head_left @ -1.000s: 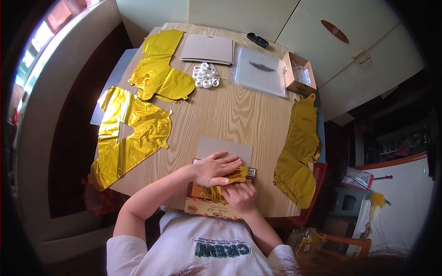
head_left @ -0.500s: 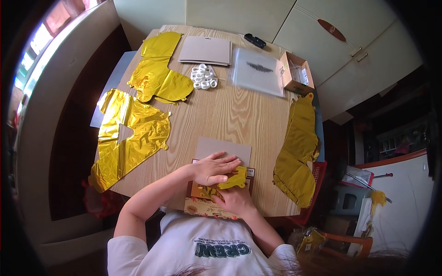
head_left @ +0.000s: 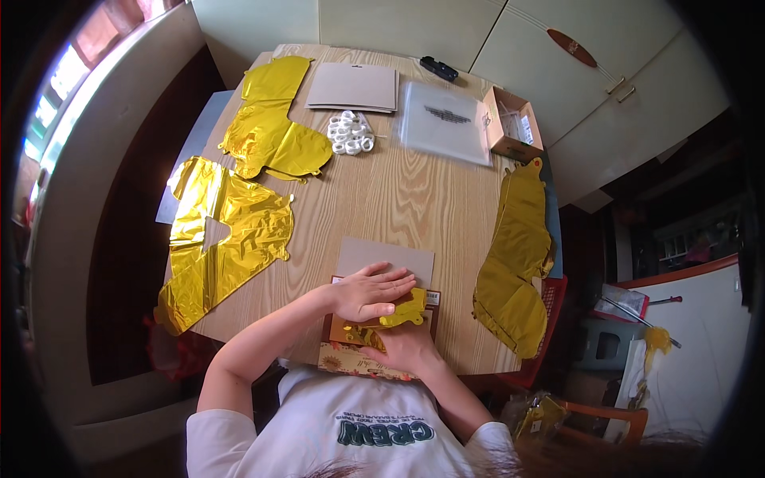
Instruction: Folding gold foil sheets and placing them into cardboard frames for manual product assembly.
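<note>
As the head view shows, an open brown box [head_left: 514, 149] on the desk [head_left: 414, 199] holds pale pieces. The glossy gold foil [head_left: 409, 306], folded small, lies over a printed package [head_left: 351, 362] bearing decorative lettering and a barcode — the left hand [head_left: 371, 291] flat upon it, fingers straight; the right hand [head_left: 408, 344] bent alongside, its grip indeterminable.

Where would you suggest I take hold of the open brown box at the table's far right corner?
I'd pinch the brown box by its near wall, coming from the person's side: its top is open and that wall looks mostly unobstructed, while clear sleeves lie close against its left side.
</note>
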Motion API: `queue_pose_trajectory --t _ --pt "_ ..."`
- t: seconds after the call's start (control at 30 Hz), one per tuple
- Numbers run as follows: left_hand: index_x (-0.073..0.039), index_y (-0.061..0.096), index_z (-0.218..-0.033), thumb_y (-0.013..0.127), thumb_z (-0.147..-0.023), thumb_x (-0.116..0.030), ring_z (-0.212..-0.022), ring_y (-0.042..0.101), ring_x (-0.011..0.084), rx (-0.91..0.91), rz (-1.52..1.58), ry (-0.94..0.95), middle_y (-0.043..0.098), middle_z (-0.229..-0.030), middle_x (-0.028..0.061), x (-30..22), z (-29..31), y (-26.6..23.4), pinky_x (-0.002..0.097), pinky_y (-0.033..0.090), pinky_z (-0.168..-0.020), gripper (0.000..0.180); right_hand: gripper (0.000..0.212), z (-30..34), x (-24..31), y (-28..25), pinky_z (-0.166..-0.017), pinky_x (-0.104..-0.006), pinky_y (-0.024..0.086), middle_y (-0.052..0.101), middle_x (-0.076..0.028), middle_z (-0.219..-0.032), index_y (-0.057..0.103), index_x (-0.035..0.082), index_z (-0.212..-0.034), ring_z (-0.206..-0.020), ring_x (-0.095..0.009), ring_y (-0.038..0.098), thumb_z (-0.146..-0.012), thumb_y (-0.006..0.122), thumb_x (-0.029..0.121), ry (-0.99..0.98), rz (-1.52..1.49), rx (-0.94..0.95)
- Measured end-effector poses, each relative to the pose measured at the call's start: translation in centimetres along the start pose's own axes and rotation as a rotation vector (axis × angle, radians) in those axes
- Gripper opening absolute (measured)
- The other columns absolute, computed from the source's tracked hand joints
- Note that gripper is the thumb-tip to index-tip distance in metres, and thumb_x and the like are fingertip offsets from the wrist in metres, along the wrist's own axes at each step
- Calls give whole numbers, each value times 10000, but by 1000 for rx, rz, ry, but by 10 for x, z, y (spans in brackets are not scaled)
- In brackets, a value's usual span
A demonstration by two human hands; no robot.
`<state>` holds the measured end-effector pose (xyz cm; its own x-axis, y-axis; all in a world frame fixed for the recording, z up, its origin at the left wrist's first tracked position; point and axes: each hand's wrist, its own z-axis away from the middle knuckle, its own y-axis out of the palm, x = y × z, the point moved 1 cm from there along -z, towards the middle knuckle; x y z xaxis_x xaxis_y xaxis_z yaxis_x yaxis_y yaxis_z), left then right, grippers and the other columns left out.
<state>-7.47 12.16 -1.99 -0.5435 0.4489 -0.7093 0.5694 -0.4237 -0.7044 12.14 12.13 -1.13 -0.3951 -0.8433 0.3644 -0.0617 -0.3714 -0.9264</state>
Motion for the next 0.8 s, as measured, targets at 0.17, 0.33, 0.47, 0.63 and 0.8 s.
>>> queue_pose_trajectory --t 0.17,0.33,0.47,0.63,0.8 --pt "-46 231 -1545 100 -995 -627 -1511 116 284 5 -46 -1 216 -1613 132 1 -1 3 507 39 -1208 811 396 15 3 7 -881 -402 487 630 -90 -1128 653 97 -1142 -994 -249 608 -847 689 359 -117 -36 -193" --pt "-132 296 -1539 138 -1026 -561 -1511 123 274 14 -117 -32 229 -1616 83 0 -2 7 505 41 -1208 688 514 35 7 -3 -984 -425 423 605 -90 -1221 610 89 -1259 -1138 -244 551 -844 689 381 -142 44 -228" --pt "-209 304 -1544 220 -1045 -489 -1509 132 285 50 -211 -67 243 -1616 34 -5 -3 9 525 44 -1204 578 570 51 6 -5 -1018 -449 406 596 -115 -1267 615 86 -1269 -1187 -279 540 -828 698 437 -193 9 -214" --pt "-243 312 -1542 301 -1045 -438 -1507 144 285 42 -294 -65 263 -1610 9 -8 -4 11 533 52 -1203 534 476 67 8 -11 -1023 -440 428 616 -74 -1268 662 97 -1183 -1198 -232 551 -815 718 394 -303 83 -252" --pt "-256 334 -1532 356 -1030 -431 -1506 154 272 36 -406 -67 281 -1603 -10 -10 -4 15 530 61 -1203 532 325 73 7 -1 -983 -400 462 663 -34 -1182 710 106 -1064 -1157 -195 578 -815 727 314 -336 87 -345"
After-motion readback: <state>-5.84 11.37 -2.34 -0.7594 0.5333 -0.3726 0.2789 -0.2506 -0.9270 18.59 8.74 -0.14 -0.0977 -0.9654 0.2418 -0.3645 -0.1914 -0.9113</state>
